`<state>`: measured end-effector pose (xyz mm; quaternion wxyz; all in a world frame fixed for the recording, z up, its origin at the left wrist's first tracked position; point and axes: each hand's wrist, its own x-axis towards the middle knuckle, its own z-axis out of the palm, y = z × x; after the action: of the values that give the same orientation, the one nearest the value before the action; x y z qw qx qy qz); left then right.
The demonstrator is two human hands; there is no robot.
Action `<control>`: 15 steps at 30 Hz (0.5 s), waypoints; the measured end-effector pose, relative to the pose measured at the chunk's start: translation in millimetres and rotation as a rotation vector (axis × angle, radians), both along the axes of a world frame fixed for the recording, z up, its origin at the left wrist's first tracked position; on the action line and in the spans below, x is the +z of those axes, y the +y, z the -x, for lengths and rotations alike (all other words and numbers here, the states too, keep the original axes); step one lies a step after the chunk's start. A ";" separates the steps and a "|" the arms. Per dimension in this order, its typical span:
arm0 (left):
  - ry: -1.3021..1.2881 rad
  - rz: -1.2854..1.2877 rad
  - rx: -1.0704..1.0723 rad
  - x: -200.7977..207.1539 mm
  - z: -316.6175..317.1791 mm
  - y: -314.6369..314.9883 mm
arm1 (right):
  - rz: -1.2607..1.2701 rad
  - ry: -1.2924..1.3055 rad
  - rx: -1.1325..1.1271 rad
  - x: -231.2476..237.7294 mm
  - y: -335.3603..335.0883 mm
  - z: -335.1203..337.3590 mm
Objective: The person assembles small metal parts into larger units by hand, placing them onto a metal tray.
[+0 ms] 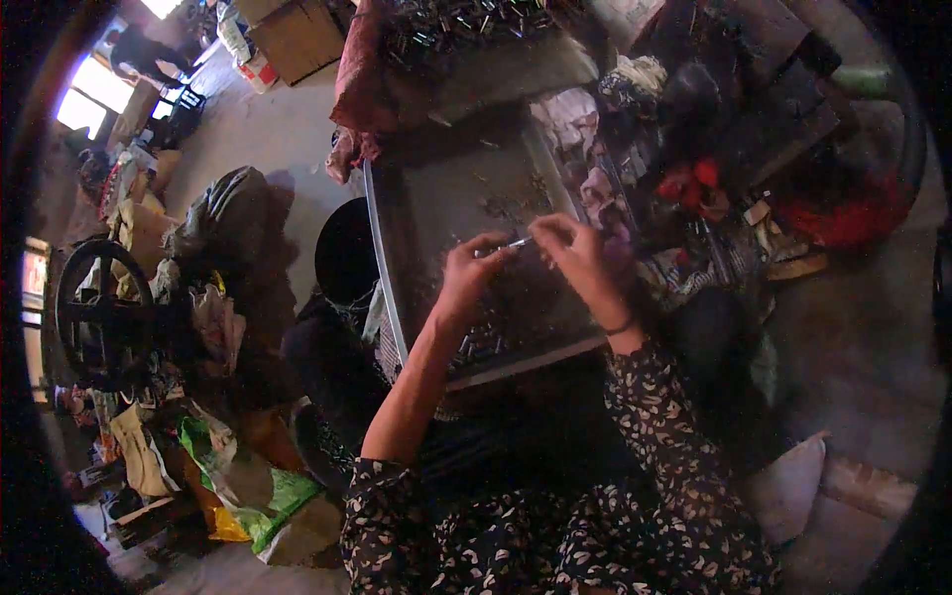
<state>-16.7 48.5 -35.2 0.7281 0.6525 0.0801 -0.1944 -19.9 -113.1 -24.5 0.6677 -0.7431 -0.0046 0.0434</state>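
Observation:
Above a shallow tray (382, 268) with a light metal rim, my two hands meet at a small, shiny, slim metal piece (518, 243). My left hand (472, 266) pinches its left part between thumb and fingers. At its other end, the closed fingertips of my right hand (570, 248) grip the tip. What exact kind of part it is cannot be made out. Several similar short metal pieces (483, 343) lie in the tray's near part, below my hands. Dark crumbs or scraps (516, 205) are scattered on the tray's floor beyond them.
A heap of small metal pieces (466, 22) lies beyond the tray, beside reddish cloth (362, 74). Crumpled rags (570, 119) line the right side. A dark spoked wheel (104, 312) and green-white sacks (268, 496) stand left; a cardboard box (297, 42) is far left.

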 end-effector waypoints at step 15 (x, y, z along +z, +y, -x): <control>0.192 0.246 -0.077 25.9 2.3 -0.1 | 0.032 -0.066 0.012 7.6 -1.6 -4.0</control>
<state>-19.0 48.4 -9.3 0.7835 0.5393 0.0999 -0.2921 -15.9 -114.7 -16.9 0.6550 -0.7547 -0.0306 0.0228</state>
